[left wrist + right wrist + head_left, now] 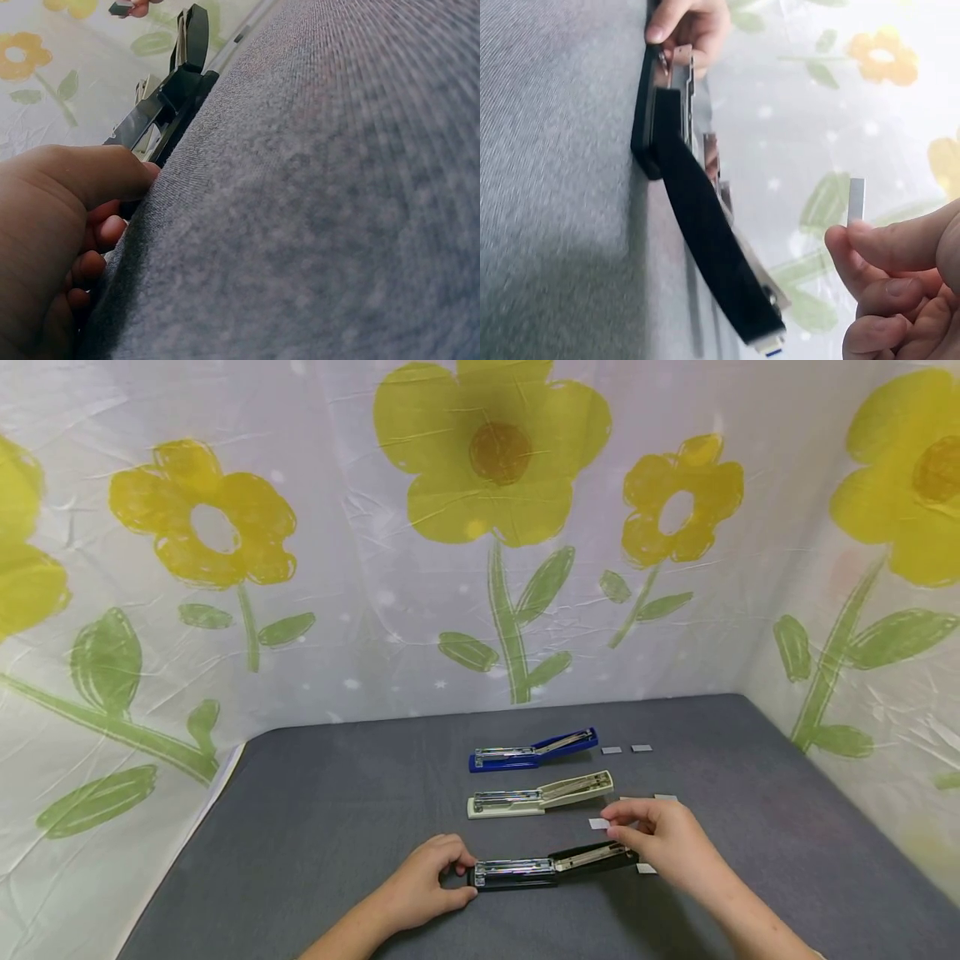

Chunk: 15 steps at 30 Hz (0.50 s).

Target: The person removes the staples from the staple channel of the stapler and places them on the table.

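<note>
Nearest me in the head view lies a black stapler (517, 882), its top swung far back so the metal magazine shows. My left hand (422, 885) grips its left end between thumb and fingers; the left wrist view shows the thumb (124, 174) low against it. Above the raised part, my right hand (667, 842) pinches a small strip of staples (598, 824) by one end between thumb and index finger. In the right wrist view the staple strip (856, 201) points upward from the fingertips, apart from the black stapler (712, 240).
Behind stand a cream stapler (504, 812) and a blue stapler (504, 766), both opened out likewise. Two staple strips (611, 750) lie right of the blue one. Another strip (647, 868) lies below my right hand, and one (665, 797) shows behind it. A flowered curtain (360, 643) borders the grey table.
</note>
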### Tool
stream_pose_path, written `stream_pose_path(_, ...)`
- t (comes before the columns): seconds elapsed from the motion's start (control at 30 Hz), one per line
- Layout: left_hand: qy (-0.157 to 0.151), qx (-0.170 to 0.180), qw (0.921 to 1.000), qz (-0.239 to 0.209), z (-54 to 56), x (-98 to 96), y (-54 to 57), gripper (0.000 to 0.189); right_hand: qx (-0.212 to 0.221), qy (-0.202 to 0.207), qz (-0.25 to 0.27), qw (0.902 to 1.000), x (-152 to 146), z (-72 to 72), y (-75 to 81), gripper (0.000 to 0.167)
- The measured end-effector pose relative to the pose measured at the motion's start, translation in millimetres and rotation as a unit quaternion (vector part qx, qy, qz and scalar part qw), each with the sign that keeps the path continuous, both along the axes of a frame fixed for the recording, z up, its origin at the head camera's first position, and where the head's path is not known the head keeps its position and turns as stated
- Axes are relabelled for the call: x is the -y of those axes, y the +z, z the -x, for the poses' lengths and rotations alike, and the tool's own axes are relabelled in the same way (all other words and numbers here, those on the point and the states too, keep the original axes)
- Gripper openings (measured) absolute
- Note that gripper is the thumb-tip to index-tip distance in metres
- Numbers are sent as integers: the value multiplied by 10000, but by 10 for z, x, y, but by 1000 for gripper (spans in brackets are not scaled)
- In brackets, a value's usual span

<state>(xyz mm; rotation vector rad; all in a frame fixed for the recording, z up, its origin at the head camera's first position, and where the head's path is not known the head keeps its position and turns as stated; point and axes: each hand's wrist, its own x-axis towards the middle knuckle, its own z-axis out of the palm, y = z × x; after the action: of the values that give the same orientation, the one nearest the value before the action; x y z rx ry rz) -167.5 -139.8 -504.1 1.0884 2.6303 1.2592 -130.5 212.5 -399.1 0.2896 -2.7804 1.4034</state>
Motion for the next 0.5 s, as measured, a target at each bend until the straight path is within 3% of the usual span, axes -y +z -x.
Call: stream_pose_path(0.5,-19,172,9998,51,-6,11,8,24,-458,-594,-541,9957,-322,-103,-81,13)
